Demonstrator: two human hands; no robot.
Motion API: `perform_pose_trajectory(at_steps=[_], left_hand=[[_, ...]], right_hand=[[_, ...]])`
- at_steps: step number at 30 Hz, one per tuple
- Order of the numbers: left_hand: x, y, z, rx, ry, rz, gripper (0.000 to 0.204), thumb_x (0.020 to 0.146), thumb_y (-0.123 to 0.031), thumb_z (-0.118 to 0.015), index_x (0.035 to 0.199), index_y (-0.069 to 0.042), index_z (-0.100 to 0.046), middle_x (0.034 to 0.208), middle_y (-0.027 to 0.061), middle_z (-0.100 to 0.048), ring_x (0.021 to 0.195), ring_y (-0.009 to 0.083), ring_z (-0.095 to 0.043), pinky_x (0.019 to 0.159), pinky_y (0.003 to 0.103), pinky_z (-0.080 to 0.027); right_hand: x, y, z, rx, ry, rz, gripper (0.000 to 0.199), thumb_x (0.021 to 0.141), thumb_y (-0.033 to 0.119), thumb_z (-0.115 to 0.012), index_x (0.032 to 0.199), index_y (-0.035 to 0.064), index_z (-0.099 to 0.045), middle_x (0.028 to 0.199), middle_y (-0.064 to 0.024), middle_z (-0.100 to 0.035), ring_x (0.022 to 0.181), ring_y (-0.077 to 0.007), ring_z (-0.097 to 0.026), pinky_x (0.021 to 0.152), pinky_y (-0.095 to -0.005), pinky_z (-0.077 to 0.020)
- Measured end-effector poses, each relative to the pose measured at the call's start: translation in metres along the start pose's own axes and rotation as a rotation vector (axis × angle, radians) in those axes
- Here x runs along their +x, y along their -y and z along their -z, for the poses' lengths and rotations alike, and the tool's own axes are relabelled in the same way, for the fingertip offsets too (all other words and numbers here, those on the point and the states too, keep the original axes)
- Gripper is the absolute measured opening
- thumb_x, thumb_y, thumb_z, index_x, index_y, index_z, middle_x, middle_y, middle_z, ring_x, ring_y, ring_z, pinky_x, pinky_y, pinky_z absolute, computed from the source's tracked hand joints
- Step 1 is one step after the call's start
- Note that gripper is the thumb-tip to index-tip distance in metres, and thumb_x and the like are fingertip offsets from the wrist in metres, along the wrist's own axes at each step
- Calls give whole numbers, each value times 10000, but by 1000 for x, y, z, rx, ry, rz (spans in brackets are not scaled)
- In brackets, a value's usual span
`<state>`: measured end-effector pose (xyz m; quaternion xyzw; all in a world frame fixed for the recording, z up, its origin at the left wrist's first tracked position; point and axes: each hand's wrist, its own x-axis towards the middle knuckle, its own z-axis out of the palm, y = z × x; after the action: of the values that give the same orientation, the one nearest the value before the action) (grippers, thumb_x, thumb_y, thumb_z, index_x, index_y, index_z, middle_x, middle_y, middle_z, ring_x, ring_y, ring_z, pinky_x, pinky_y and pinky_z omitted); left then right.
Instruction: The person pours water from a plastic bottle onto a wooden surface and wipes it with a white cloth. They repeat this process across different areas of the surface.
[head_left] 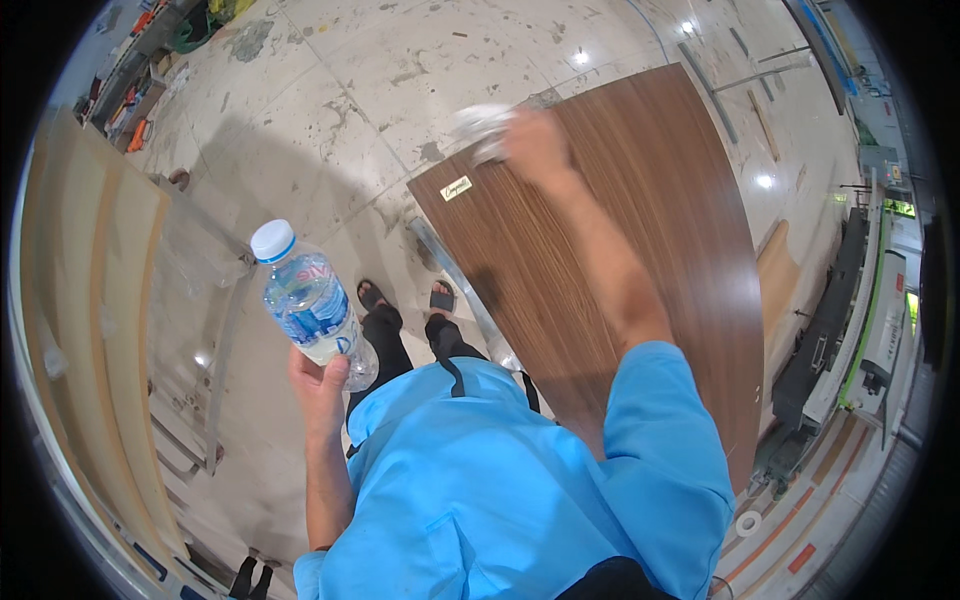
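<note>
Right hand (535, 140) presses a white cloth (480, 128) at the far corner of the brown wood-grain panel (640, 290), grip closed. Left hand (318, 385) grips the capped water bottle (308, 305) upright. Wipe using overlapping strokes.

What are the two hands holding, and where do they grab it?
The left hand grips a clear plastic bottle around its bottom end. The right hand presses a blurred white cloth on the brown panel; where it grips cannot be told.
</note>
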<state>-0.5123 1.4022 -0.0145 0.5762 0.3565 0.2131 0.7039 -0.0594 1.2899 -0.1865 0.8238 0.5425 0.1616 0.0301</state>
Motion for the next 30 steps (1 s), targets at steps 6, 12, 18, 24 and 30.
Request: perform_pose_trajectory(at_steps=[6, 12, 18, 24, 30], left_hand=[[51, -23, 9, 2, 10, -22, 831, 862, -513, -817, 1395, 41, -503, 1254, 208, -679, 1162, 294, -678, 1002, 437, -540], [176, -24, -2, -33, 192, 3, 811, 865, -479, -821, 1393, 47, -501, 1253, 214, -680, 1166, 300, -677, 1019, 429, -531], [312, -54, -4, -41, 470, 72, 761, 863, -388, -858, 1395, 39, -521, 1298, 177, -671, 1188, 260, -659, 1050, 400, -496], [417, -87, 6, 82, 580, 72, 682, 875, -325, -860, 1385, 6, -553, 1290, 95, -663, 1200, 193, -612, 1049, 357, -457], [481, -89, -31, 77, 664, 136, 660, 886, -316, -843, 1383, 7, -554, 1302, 94, -653, 1206, 191, -606, 1054, 357, -449]], right_hand=[[-50, -187, -11, 6, 316, -836, 325, 1000, 331, -594, 1041, 49, -751, 962, -170, -730, 935, -330, -701, 781, -498, -569], [-36, 33, 29, 56, 132, -485, 403, 998, 319, -549, 1201, 28, -741, 1132, -199, -693, 1062, -337, -637, 900, -497, -489], [-54, -73, 1, 34, 292, -1028, 319, 977, 276, -553, 1026, 30, -751, 1305, -183, -656, 1218, -355, -578, 987, -519, -463], [-106, -133, 6, -242, 538, -1499, 291, 944, 290, -629, 1043, 52, -762, 1093, -159, -727, 1139, -369, -631, 906, -515, -532], [-36, -53, 3, 258, 127, -1181, 297, 864, 153, -688, 1144, 55, -679, 1053, -186, -689, 1039, -403, -650, 889, -508, -527]])
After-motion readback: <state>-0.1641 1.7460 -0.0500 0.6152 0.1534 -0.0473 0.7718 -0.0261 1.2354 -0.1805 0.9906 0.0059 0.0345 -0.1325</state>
